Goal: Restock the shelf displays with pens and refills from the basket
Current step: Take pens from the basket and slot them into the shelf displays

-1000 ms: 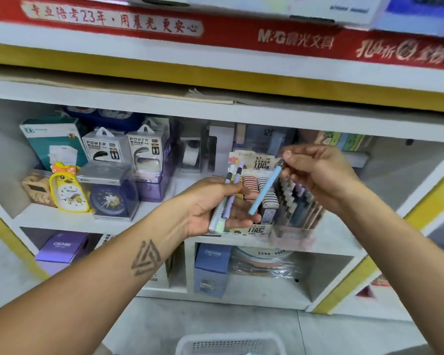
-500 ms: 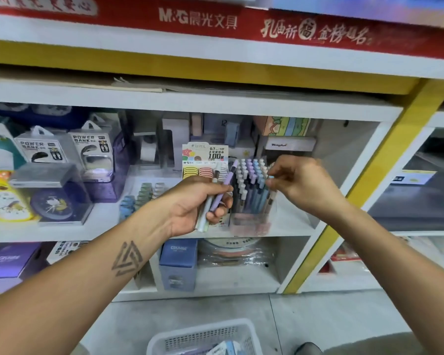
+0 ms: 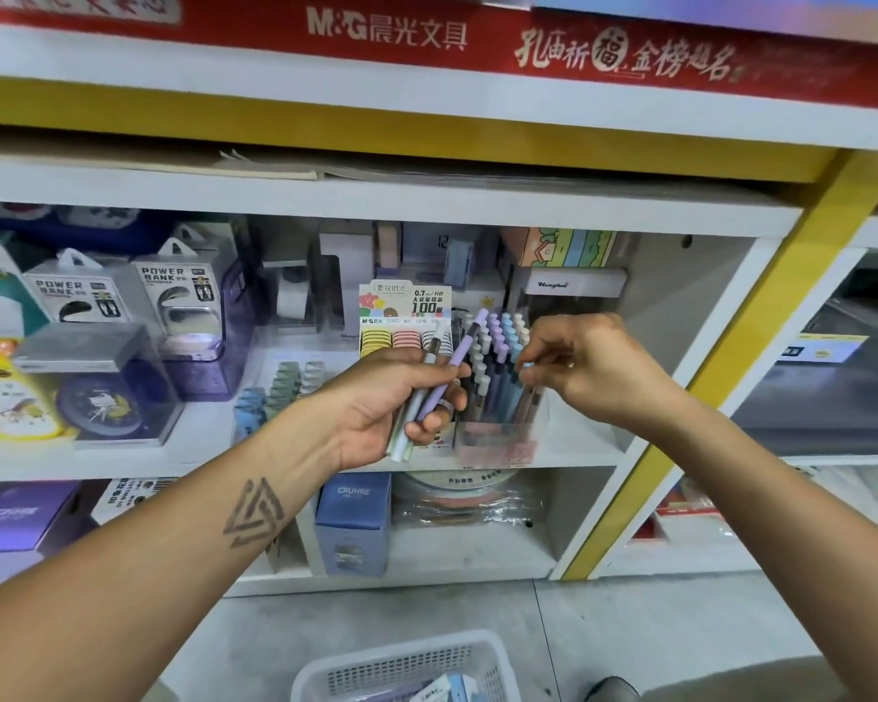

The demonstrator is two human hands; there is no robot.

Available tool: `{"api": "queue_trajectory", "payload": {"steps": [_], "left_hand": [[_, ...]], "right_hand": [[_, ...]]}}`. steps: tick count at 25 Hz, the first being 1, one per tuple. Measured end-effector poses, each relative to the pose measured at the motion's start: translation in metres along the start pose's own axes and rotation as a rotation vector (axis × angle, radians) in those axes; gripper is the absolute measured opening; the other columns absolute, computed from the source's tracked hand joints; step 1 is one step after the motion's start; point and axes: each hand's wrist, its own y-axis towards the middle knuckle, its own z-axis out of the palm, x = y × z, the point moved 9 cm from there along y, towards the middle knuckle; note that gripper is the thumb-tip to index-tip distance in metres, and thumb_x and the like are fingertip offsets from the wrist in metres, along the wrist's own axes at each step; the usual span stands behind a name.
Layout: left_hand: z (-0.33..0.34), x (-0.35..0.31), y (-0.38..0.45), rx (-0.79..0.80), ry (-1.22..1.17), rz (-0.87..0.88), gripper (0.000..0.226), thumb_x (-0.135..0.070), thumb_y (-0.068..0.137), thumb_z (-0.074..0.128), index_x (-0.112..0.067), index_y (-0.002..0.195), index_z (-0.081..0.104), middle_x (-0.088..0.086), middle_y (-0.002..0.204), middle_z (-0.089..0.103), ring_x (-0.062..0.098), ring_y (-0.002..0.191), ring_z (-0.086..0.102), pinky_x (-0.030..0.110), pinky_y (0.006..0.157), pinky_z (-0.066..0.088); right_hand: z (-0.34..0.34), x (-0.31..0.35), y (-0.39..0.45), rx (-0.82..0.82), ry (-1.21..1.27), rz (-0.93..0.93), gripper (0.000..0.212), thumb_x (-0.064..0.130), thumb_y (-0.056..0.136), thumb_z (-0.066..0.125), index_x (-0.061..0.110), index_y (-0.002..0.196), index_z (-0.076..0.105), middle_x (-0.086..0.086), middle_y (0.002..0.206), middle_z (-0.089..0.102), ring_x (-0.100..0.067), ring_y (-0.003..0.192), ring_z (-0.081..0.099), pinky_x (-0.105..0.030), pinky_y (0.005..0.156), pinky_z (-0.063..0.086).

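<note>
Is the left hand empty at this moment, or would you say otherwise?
No, the left hand grips a few pens, among them a purple one, in front of the shelf.

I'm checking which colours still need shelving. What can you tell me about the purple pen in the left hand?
The purple pen is slim, with a pale lilac, plastic-looking barrel and a darker band near its upper tip. It slants up to the right, in front of the refill display. The left hand grips its lower half, beside a pale green pen in the same grip.

Both forearms reach forward. The left hand [image 3: 391, 402] grips pens [image 3: 439, 385], palm up. The right hand [image 3: 586, 369] apparently pinches something, fingers curled.
</note>
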Motion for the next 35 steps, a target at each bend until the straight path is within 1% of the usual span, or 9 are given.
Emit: {"api": "queue_trajectory", "payload": {"steps": [6,9,13,16,18,21,25,30,35], "left_hand": [[0.001,0.000,0.000,0.010,0.001,-0.009,0.017,-0.008,0.097,0.054,-0.001,0.108,0.065,0.015,0.073,0.060,0.016,0.043,0.044,0.018,0.037,0.029],[0.004,0.000,-0.001,0.029,0.009,-0.003,0.021,-0.009,0.095,0.057,0.001,0.111,0.067,0.015,0.074,0.060,0.016,0.044,0.044,0.018,0.037,0.029],[0.011,0.003,-0.002,0.078,0.036,-0.014,0.028,-0.011,0.096,0.058,0.002,0.119,0.064,0.013,0.074,0.059,0.014,0.044,0.043,0.018,0.036,0.031],[0.016,0.006,-0.002,0.119,0.054,-0.030,0.029,-0.013,0.095,0.059,0.001,0.120,0.064,0.013,0.074,0.058,0.014,0.045,0.043,0.018,0.036,0.031],[0.019,0.007,-0.003,0.149,0.056,-0.036,0.030,-0.013,0.095,0.060,0.000,0.121,0.064,0.013,0.075,0.058,0.014,0.046,0.043,0.019,0.036,0.032],[0.017,0.005,-0.005,0.134,0.055,-0.047,0.027,-0.018,0.094,0.063,-0.001,0.114,0.068,0.016,0.080,0.064,0.017,0.049,0.049,0.019,0.036,0.035],[-0.005,0.001,-0.005,-0.036,0.010,-0.080,0.023,-0.020,0.094,0.057,-0.003,0.109,0.063,0.015,0.079,0.065,0.018,0.053,0.050,0.019,0.038,0.035],[-0.008,-0.005,-0.007,-0.074,-0.032,-0.032,0.018,-0.003,0.095,0.048,0.000,0.111,0.056,0.016,0.073,0.059,0.020,0.054,0.051,0.022,0.040,0.036],[-0.009,-0.005,-0.007,-0.093,-0.047,0.011,0.025,0.004,0.094,0.054,0.003,0.119,0.057,0.019,0.074,0.062,0.023,0.058,0.058,0.023,0.045,0.045]], "right_hand": [[0.002,-0.005,0.000,0.017,-0.004,-0.015,0.015,0.007,0.083,0.077,0.017,0.077,0.069,0.005,0.075,0.071,-0.005,0.071,0.065,-0.028,0.066,0.054],[0.007,0.000,0.000,0.032,-0.211,-0.106,0.005,0.016,0.086,0.076,0.015,0.082,0.074,0.004,0.082,0.072,-0.014,0.082,0.061,-0.032,0.070,0.050],[0.009,0.000,0.004,0.012,-0.398,-0.099,0.015,0.024,0.095,0.066,0.017,0.096,0.079,0.002,0.097,0.067,-0.018,0.093,0.053,-0.034,0.073,0.046],[-0.001,-0.015,0.008,-0.103,0.248,0.187,0.017,0.018,0.096,0.065,0.019,0.111,0.073,0.001,0.088,0.073,-0.014,0.075,0.064,-0.026,0.064,0.051],[0.005,-0.017,0.008,-0.126,0.701,0.302,0.014,0.008,0.094,0.067,0.007,0.107,0.070,-0.007,0.076,0.074,-0.015,0.061,0.065,-0.022,0.053,0.047],[-0.008,-0.018,0.008,-0.210,0.857,0.313,0.012,-0.003,0.089,0.067,-0.006,0.101,0.068,-0.015,0.072,0.072,-0.020,0.060,0.066,-0.022,0.056,0.053],[-0.045,-0.022,0.008,-0.385,0.608,0.200,0.009,-0.001,0.089,0.069,0.005,0.095,0.070,-0.008,0.070,0.071,-0.017,0.059,0.066,-0.025,0.062,0.056],[-0.010,0.007,0.007,-0.218,-0.031,-0.003,0.009,0.022,0.091,0.072,0.025,0.097,0.066,0.012,0.085,0.068,-0.006,0.075,0.065,-0.021,0.066,0.052],[0.010,0.012,0.005,-0.156,-0.219,-0.070,0.011,0.031,0.091,0.070,0.028,0.100,0.064,0.008,0.090,0.074,-0.018,0.079,0.066,-0.033,0.071,0.050]]}}
